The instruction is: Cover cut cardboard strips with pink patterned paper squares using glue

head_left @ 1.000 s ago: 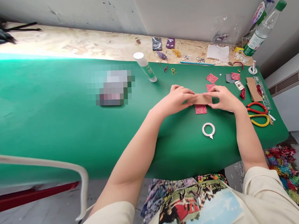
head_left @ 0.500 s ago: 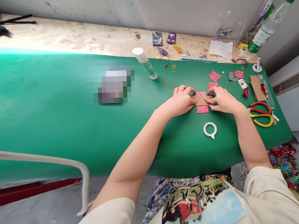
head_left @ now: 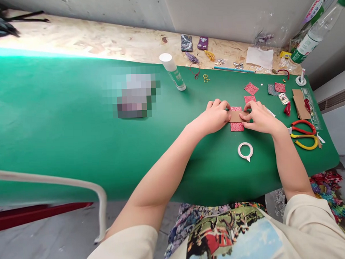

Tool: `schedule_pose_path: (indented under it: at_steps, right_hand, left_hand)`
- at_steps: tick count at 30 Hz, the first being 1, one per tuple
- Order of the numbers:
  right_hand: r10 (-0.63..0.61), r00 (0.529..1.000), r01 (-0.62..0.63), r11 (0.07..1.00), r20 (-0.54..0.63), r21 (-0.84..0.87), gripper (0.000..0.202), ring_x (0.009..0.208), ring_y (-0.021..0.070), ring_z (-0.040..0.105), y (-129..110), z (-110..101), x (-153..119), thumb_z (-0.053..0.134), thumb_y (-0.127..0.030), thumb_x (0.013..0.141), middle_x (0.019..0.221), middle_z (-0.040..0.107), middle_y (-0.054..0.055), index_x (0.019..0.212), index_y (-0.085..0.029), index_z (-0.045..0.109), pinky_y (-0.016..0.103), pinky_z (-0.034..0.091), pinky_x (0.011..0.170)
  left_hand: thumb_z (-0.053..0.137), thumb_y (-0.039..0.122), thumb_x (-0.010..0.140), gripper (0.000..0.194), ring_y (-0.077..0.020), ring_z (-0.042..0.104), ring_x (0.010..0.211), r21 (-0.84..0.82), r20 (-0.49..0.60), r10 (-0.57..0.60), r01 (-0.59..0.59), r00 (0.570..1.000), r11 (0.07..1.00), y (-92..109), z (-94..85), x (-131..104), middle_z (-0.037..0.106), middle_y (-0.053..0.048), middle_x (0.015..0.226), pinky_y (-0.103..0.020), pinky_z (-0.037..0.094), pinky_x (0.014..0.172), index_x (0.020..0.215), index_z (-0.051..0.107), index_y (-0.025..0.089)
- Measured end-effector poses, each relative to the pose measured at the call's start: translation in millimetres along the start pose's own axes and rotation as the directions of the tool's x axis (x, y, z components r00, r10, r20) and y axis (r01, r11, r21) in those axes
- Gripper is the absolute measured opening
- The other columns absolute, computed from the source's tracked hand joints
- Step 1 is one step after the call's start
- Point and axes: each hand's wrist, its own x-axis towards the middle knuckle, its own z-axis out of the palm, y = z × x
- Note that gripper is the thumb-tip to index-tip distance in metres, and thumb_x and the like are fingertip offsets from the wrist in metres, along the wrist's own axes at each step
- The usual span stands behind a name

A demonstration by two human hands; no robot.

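A brown cardboard strip (head_left: 236, 116) lies crosswise over a red patterned piece (head_left: 237, 127) on the green table mat, and the red piece shows above and below it. The strip's left end is gripped by the fingers of my left hand (head_left: 216, 116). My right hand (head_left: 259, 117) pinches its right end, with thumb and fingertips on it. Just above my right hand are a second red piece (head_left: 250, 99), partly covered, and a red diamond-shaped piece (head_left: 251, 88). A roll of white tape (head_left: 245, 151) lies nearer to me.
Scissors (head_left: 304, 134) with red and yellow handles lie at the right, below cardboard pieces (head_left: 300, 104). A glue stick (head_left: 173, 72) stands beyond my left hand. A bottle (head_left: 308, 43) is at the back right; a blurred item (head_left: 136, 95) lies left.
The whole view has shifted slightly, so most things appear a little farther right. Both hands keep their hold on the cardboard strip.
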Motion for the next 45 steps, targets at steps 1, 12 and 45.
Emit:
schedule_pose_path:
  at_steps: [1,12,45]
  right_hand:
    - [0.0,1.0,0.0,1.0,-0.009,0.015,0.023,0.112,0.0331,0.054,1.0,0.8,-0.7,0.059,-0.032,0.094,0.12,0.058,0.014,0.093,-0.024,0.08,0.056,0.048,0.1]
    - [-0.175,0.964,0.191,0.98,-0.202,0.064,0.026,0.109,0.0283,0.067,22.9,11.4,0.2,0.064,-0.025,0.087,0.11,0.07,0.009,0.109,-0.026,0.078,0.068,0.029,0.121]
    - [-0.078,0.997,0.078,0.996,-0.007,0.04,0.029,0.106,0.03,0.071,3.5,-12.3,-1.7,0.076,-0.025,0.085,0.106,0.078,0.009,0.113,-0.02,0.076,0.055,0.038,0.113]
  left_hand:
    - [0.04,0.021,0.102,0.041,-0.0405,0.05,0.127,0.011,0.011,0.004,-0.004,1.0,1.0,-0.1,-0.5,-0.9,0.057,-0.022,0.141,-0.061,0.043,0.106,0.103,0.081,0.012]
    - [0.047,0.012,0.093,0.037,-0.0296,0.06,0.114,0.068,-0.103,0.165,-0.159,0.981,0.985,-20.1,7.5,-5.0,0.058,-0.016,0.143,-0.049,0.047,0.104,0.116,0.074,0.017]
    - [0.043,0.02,0.1,0.041,-0.0336,0.054,0.114,0.106,0.026,0.112,-0.114,0.993,0.988,1.5,-1.7,-17.7,0.055,-0.019,0.138,-0.052,0.048,0.104,0.126,0.074,0.016]
